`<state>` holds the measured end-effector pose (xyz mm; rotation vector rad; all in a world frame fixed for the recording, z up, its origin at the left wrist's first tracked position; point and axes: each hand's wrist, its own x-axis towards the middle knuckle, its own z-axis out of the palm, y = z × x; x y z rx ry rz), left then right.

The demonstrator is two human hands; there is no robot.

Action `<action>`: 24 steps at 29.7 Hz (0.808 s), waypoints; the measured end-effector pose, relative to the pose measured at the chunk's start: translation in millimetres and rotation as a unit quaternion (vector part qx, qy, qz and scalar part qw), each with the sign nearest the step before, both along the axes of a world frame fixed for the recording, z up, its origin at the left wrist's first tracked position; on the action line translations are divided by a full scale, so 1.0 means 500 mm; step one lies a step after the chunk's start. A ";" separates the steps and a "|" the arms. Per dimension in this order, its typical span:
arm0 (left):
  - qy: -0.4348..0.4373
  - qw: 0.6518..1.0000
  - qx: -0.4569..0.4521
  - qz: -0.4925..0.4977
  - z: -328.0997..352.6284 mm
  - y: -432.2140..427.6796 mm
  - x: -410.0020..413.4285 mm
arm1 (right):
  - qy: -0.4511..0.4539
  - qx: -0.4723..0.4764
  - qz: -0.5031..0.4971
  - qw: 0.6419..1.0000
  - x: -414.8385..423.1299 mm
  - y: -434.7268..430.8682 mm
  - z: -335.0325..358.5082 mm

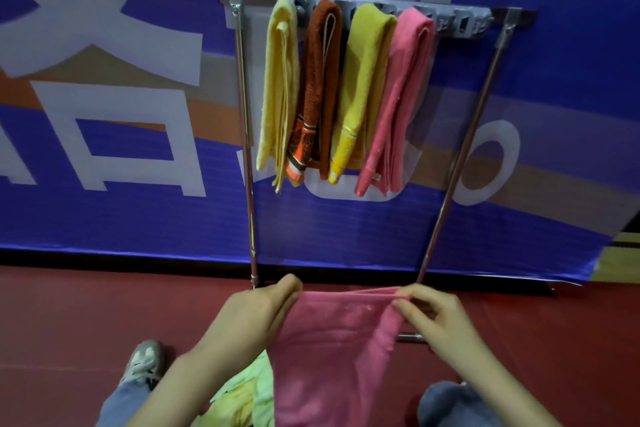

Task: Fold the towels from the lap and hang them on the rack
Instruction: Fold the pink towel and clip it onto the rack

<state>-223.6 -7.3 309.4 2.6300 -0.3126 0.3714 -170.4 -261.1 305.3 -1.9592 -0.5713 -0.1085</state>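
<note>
My left grip and right grip each pinch a top corner of the pink terry-cloth towel, pulling its edge taut between them so it hangs flat for folding; the steel bar rack stands beyond both.

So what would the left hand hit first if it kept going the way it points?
The left hand would probably reach the banner, between the rack poles; depth is unclear.
</note>
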 end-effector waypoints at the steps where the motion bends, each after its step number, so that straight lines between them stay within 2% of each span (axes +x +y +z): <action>1: 0.007 1.000 -0.011 -0.004 0.002 -0.001 0.005 | -0.002 0.009 -0.014 1.000 0.006 -0.002 0.004; 4: 0.019 0.998 -0.034 -0.045 0.017 0.008 0.019 | 0.002 0.032 -0.026 0.999 0.025 0.001 0.031; 7: 0.006 0.996 0.053 -0.069 0.043 0.022 0.034 | 0.005 0.026 -0.027 0.999 0.040 0.006 0.056; 10: 0.008 0.991 0.130 -0.042 0.066 0.030 0.046 | -0.003 0.009 -0.043 0.999 0.050 0.018 0.076; 12: 0.009 0.992 0.127 0.007 0.081 0.023 0.047 | -0.001 0.010 -0.053 0.999 0.057 0.024 0.082; 14: 0.050 0.998 0.015 0.042 0.090 0.015 0.046 | 0.007 0.021 -0.065 0.998 0.063 0.030 0.085; 16: 0.105 0.984 -0.135 0.044 0.086 0.007 0.053 | 0.022 0.036 -0.074 0.996 0.067 0.035 0.084; 17: 0.128 0.974 -0.182 0.048 0.083 0.002 0.056 | 0.030 0.040 -0.079 0.996 0.068 0.036 0.081; 24: 0.180 0.927 -0.313 0.100 0.059 -0.040 0.077 | 0.069 0.053 -0.101 0.991 0.055 0.050 0.049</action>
